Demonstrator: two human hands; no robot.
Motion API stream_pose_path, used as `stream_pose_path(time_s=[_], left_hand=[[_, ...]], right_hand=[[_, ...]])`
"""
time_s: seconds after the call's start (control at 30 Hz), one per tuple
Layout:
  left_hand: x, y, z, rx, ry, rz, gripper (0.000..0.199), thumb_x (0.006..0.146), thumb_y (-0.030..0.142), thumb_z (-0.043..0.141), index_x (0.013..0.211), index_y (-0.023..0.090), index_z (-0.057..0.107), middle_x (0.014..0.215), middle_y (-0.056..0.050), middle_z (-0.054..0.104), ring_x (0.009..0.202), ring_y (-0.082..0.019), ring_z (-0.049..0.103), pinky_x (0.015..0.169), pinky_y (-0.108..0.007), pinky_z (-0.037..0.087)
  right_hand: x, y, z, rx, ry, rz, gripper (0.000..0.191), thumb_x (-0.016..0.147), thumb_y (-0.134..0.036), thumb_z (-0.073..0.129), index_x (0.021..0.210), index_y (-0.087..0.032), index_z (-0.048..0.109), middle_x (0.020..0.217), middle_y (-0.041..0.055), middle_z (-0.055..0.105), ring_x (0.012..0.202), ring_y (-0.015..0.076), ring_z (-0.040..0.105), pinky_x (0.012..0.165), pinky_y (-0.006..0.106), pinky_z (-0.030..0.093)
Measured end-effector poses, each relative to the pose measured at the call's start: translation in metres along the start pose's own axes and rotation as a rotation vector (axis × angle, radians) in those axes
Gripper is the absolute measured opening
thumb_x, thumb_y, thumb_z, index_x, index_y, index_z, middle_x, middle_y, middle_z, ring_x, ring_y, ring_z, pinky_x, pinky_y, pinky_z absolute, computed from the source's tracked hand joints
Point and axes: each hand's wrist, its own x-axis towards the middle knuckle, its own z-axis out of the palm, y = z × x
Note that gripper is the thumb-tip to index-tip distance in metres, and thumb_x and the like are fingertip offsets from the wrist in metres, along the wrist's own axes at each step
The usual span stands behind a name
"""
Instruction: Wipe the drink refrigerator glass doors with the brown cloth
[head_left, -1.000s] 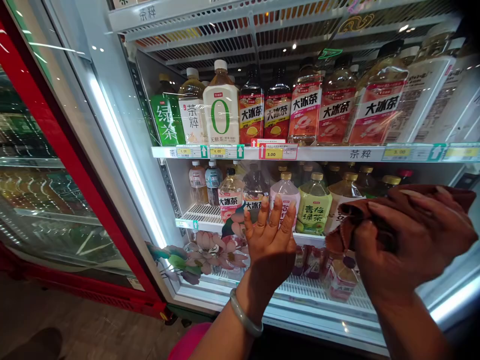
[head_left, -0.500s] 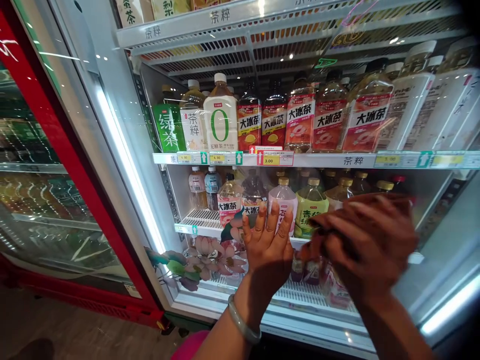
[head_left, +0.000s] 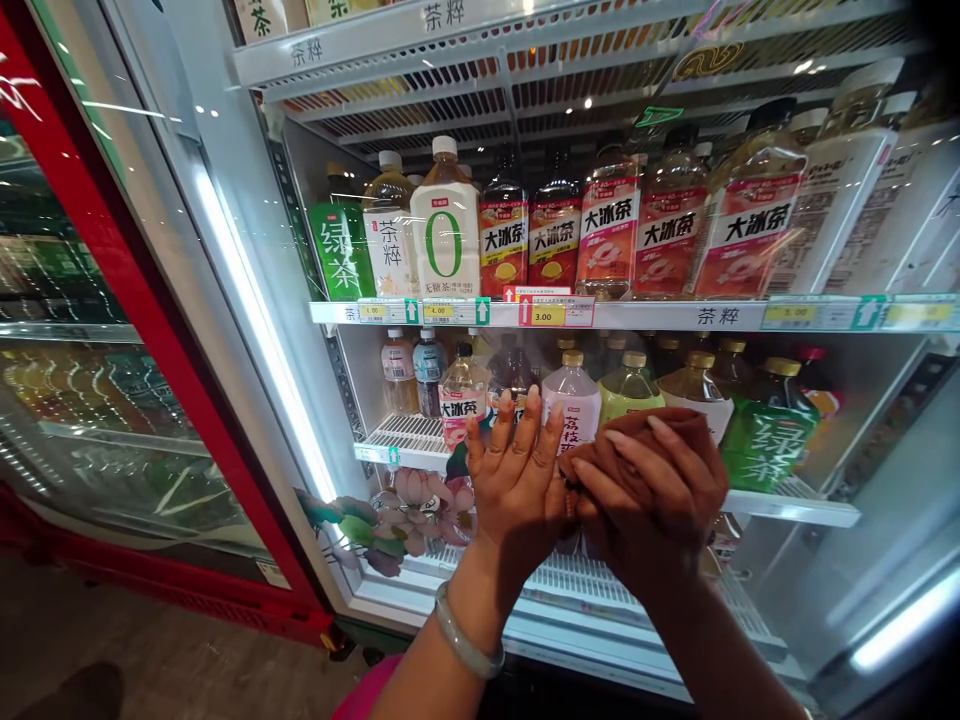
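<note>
My left hand (head_left: pixel 517 480), with a pale bangle (head_left: pixel 466 640) at the wrist, lies flat with fingers spread against the glass door (head_left: pixel 420 590) of a drinks cooler. Close on its right, my right hand (head_left: pixel 652 500) grips a bunched brown cloth (head_left: pixel 675 440), part of which hangs beside my left fingers. Whether the cloth touches the glass I cannot tell. Behind the hands stand a pink-labelled bottle (head_left: pixel 571 392) and a yellow-green bottle (head_left: pixel 634 382), both partly hidden. A flower decal (head_left: pixel 420 515) shows on the door left of my left hand.
Bottled teas fill the upper shelf (head_left: pixel 660 316), among them a white bottle with a green zero (head_left: pixel 445 240). A green bottle (head_left: pixel 772 430) stands on the lower shelf at right. At left is a red-framed cooler (head_left: pixel 247 510) with more bottles.
My right hand has swept left with the brown cloth, uncovering the green bottle on the lower right. My left hand stays spread on the glass, shifted slightly left in view.
</note>
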Motion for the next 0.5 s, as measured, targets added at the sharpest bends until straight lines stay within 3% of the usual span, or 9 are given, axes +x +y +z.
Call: stream_pose_path(time_s=[0.13, 0.3, 0.4, 0.5], left_hand=[[0.001, -0.006, 0.0, 0.013, -0.004, -0.011, 0.07, 0.098, 0.01, 0.047, 0.165, 0.022, 0.035, 0.167, -0.007, 0.041, 0.163, -0.021, 0.025, 0.137, -0.047, 0.006], [-0.001, -0.01, -0.002, 0.013, -0.035, 0.009, 0.072, 0.097, 0.011, 0.047, 0.167, 0.022, 0.031, 0.165, -0.007, 0.044, 0.162, -0.021, 0.026, 0.137, -0.048, 0.008], [-0.003, -0.012, -0.002, 0.023, -0.042, 0.023, 0.073, 0.097, 0.011, 0.049, 0.167, 0.021, 0.03, 0.164, -0.007, 0.046, 0.162, -0.021, 0.027, 0.138, -0.046, 0.009], [-0.004, -0.014, -0.003, 0.013, -0.046, 0.037, 0.071, 0.097, 0.012, 0.048, 0.166, 0.019, 0.032, 0.164, -0.008, 0.047, 0.162, -0.02, 0.026, 0.138, -0.046, 0.01]], right_hand=[[0.01, 0.02, -0.009, 0.036, -0.012, -0.069, 0.026, 0.082, -0.027, 0.081, 0.107, -0.032, 0.076, 0.118, 0.0022, 0.07, 0.131, 0.0321, 0.062, 0.114, 0.061, 0.05], [0.021, 0.05, -0.02, -0.112, 0.15, 0.123, 0.03, 0.079, -0.019, 0.08, 0.109, -0.023, 0.077, 0.131, 0.0112, 0.069, 0.131, 0.0412, 0.062, 0.114, 0.068, 0.048], [0.017, 0.036, -0.01, -0.134, 0.186, 0.142, 0.03, 0.078, -0.018, 0.081, 0.107, -0.023, 0.078, 0.133, 0.011, 0.067, 0.136, 0.045, 0.058, 0.113, 0.069, 0.048], [0.01, 0.005, 0.006, -0.065, 0.145, 0.07, 0.025, 0.08, -0.023, 0.08, 0.105, -0.028, 0.077, 0.121, 0.0069, 0.069, 0.134, 0.0411, 0.06, 0.111, 0.066, 0.05]])
